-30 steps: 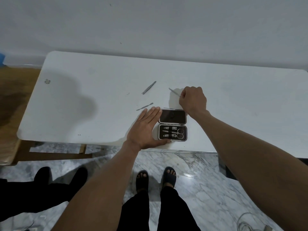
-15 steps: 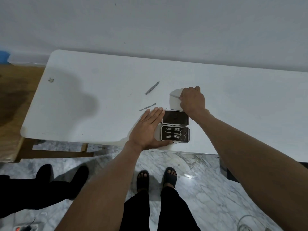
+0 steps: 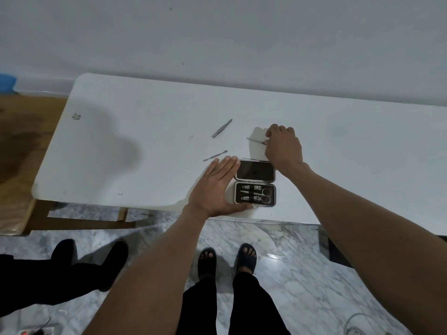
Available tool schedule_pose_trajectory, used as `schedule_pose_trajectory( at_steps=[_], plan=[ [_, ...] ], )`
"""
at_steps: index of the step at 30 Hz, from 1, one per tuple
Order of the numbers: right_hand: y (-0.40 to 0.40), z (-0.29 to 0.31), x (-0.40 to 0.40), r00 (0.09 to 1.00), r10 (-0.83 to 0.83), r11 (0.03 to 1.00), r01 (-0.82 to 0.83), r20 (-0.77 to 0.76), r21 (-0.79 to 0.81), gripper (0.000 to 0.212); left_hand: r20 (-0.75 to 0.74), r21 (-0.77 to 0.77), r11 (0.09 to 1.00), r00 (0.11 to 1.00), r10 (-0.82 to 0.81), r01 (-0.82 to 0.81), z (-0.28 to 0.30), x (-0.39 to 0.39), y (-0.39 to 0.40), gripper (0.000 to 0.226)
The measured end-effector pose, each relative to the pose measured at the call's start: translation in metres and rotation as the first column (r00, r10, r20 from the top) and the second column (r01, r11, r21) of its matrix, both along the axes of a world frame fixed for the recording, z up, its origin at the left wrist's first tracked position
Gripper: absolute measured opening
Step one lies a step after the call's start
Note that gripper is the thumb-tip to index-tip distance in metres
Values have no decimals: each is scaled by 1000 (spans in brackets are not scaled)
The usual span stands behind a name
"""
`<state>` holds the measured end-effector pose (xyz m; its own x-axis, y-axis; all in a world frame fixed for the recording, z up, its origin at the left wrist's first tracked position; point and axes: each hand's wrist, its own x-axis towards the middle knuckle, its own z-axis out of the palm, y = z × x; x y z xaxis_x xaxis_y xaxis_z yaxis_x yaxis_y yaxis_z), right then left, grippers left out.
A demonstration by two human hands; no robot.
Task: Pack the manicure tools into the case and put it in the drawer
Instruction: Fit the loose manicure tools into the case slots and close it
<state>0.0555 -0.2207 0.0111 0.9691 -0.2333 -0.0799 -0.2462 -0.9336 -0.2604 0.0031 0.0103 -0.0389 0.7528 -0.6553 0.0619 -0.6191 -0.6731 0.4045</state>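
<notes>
near the front edge of the white bench [image 3: 145,146], the open case [image 3: 255,184] is lying flat, scissors [image 3: 262,195] and clippers sitting in its lower half. the left hand [image 3: 215,189] is resting flat with straight fingers against the case's left side. beyond the case, the right hand [image 3: 283,147] is pinching a thin metal tool [image 3: 255,140]. tweezers [image 3: 221,128] and a slim pusher [image 3: 214,155] are lying loose on the bench, apart from the hands.

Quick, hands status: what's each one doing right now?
Left hand: open, flat beside the case.
Right hand: pinching a thin metal tool.
</notes>
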Motion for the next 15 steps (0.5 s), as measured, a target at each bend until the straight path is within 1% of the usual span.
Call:
schedule_pose_trajectory(
  at_steps=[4,8,11,15],
  plan=[
    [-7,0,-9,999,-36,995,36,-10,95,25,3,-21,1000,1000,-1,1,0,0,0,120],
    [-5,-1,-7,997,-74,986,76,-16,146,24,17,-36,999,1000,5,-4,0,-1,0,119],
    [1,-1,-4,996,-90,988,92,-22,128,20,22,-24,1000,1000,2,-2,-1,0,0,119],
    [6,0,-2,996,-71,996,74,-59,45,19,29,-30,1000,1000,-1,2,-3,0,0,118]
  ],
)
